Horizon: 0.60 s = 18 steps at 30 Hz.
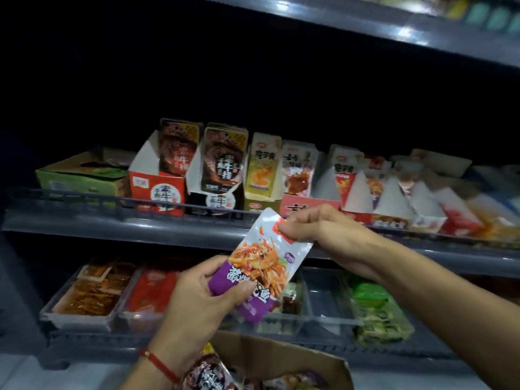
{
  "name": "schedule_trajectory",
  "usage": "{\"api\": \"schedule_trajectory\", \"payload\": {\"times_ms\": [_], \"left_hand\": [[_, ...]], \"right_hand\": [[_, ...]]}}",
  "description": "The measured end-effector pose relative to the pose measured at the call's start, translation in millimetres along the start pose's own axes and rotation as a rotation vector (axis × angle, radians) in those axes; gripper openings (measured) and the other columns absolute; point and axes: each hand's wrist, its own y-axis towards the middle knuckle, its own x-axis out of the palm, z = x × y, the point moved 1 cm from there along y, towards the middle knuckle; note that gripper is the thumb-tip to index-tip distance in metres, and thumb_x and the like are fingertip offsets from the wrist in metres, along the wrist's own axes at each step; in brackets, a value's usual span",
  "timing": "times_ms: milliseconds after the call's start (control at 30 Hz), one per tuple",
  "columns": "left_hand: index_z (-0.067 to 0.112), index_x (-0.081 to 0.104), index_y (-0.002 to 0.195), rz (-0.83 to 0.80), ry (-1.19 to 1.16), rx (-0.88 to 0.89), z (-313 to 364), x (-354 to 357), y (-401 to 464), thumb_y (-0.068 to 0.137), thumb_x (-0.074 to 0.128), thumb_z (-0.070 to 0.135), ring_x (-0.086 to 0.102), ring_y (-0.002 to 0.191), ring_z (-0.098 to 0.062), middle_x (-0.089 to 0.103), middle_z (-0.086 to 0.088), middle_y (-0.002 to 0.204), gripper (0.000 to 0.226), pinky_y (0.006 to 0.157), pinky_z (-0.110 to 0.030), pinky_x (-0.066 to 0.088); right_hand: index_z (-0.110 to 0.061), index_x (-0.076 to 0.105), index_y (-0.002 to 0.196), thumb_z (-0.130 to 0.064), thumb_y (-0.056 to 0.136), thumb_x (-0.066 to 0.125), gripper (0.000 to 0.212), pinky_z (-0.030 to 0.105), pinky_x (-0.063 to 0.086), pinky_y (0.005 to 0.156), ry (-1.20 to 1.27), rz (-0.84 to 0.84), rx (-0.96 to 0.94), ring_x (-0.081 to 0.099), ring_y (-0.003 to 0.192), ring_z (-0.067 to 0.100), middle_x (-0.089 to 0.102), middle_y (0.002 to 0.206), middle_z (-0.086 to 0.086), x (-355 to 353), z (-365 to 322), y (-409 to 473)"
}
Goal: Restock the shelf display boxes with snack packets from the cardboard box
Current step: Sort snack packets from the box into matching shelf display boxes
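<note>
A white and purple snack packet (pixel 264 260) is held up in front of the shelves. My left hand (pixel 202 302) grips its purple bottom end, with more packets apparently stacked behind. My right hand (pixel 318 229) pinches the packet's top corner between thumb and fingers. Below, at the bottom edge, the open cardboard box (pixel 281 358) holds several more packets (pixel 208 372). On the middle shelf stands a row of display boxes: a red one (pixel 157 192), a black one (pixel 216 175), a yellow one (pixel 263 175) and a pink one (pixel 298 204) directly behind my right hand.
A green carton (pixel 81 178) lies at the left of the middle shelf (pixel 112 223). White-sided display boxes (pixel 394 201) continue to the right. The lower shelf has clear bins (pixel 84 299) with orange, red and green (pixel 377 311) packets. An upper shelf (pixel 365 26) overhangs.
</note>
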Motion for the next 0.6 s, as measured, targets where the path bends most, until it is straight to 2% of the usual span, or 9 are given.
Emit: {"api": "schedule_trajectory", "payload": {"times_ms": [100,200,267,300,367,400,500,600], "left_hand": [[0.004,0.077,0.096,-0.053,0.008,-0.02,-6.8,29.4,-0.8,0.07,0.09,0.01,0.075,0.086,-0.034,0.078,-0.019,0.094,0.029,0.077,-0.044,0.06],[0.005,0.078,0.092,-0.074,-0.009,-0.03,-1.4,63.3,4.0,0.066,0.087,0.014,0.076,0.077,-0.027,0.079,-0.018,0.089,0.028,0.062,-0.03,0.06],[0.009,0.077,0.1,-0.104,-0.014,-0.033,6.8,88.5,12.3,0.068,0.082,0.016,0.078,0.083,-0.026,0.079,-0.015,0.092,0.033,0.071,-0.031,0.062],[0.011,0.075,0.106,-0.134,0.002,-0.035,9.8,101.2,17.3,0.074,0.081,0.013,0.078,0.088,-0.026,0.08,-0.013,0.095,0.033,0.078,-0.034,0.062],[0.016,0.07,0.114,-0.183,0.054,-0.046,14.6,115.2,24.7,0.084,0.077,0.006,0.077,0.096,-0.022,0.08,-0.006,0.101,0.032,0.085,-0.036,0.061],[0.019,0.068,0.116,-0.195,0.089,-0.051,14.7,121.5,27.7,0.087,0.076,0.005,0.076,0.098,-0.019,0.08,-0.002,0.104,0.033,0.086,-0.036,0.061],[0.024,0.068,0.116,-0.188,0.189,-0.06,9.2,131.2,31.4,0.09,0.073,0.003,0.075,0.099,-0.015,0.078,0.005,0.108,0.033,0.084,-0.036,0.063],[0.025,0.067,0.114,-0.159,0.261,-0.059,1.5,135.0,31.8,0.091,0.07,0.002,0.074,0.097,-0.019,0.078,0.006,0.105,0.033,0.085,-0.041,0.063]], "right_hand": [[-0.009,0.081,0.09,-0.024,0.094,0.071,0.018,0.04,0.054,0.095,-0.056,0.024,0.006,0.074,0.09,0.02,0.079,0.096,0.009,-31.9,6.7,-28.5],[-0.005,0.08,0.093,-0.024,0.087,0.074,0.02,0.036,0.056,0.09,-0.073,0.108,-0.01,0.075,0.092,0.02,0.079,0.094,0.008,-66.3,9.0,-48.5],[-0.008,0.079,0.091,-0.029,0.083,0.075,0.023,0.034,0.058,0.085,-0.122,0.201,-0.053,0.075,0.091,0.021,0.08,0.091,0.005,-89.3,6.2,-58.5],[-0.011,0.079,0.09,-0.03,0.083,0.075,0.021,0.029,0.058,0.076,-0.179,0.277,-0.1,0.075,0.083,0.016,0.079,0.086,0.001,-102.5,4.0,-63.0],[-0.02,0.077,0.09,-0.032,0.089,0.072,0.013,0.013,0.048,0.057,-0.411,0.48,-0.206,0.067,0.062,-0.004,0.075,0.073,-0.008,-130.5,-2.2,-66.9],[-0.026,0.075,0.091,-0.033,0.092,0.07,0.009,0.01,0.044,0.055,-0.533,0.591,-0.25,0.063,0.06,-0.008,0.072,0.071,-0.011,-149.0,-4.6,-68.7],[-0.031,0.071,0.097,-0.032,0.096,0.066,0.005,0.013,0.042,0.061,-0.687,0.794,-0.294,0.061,0.067,-0.011,0.066,0.08,-0.017,-201.7,-11.4,-66.7],[-0.023,0.074,0.105,-0.03,0.098,0.066,0.012,0.016,0.043,0.068,-0.758,0.896,-0.274,0.06,0.078,-0.001,0.066,0.087,-0.008,-243.0,-4.0,-44.8]]}}
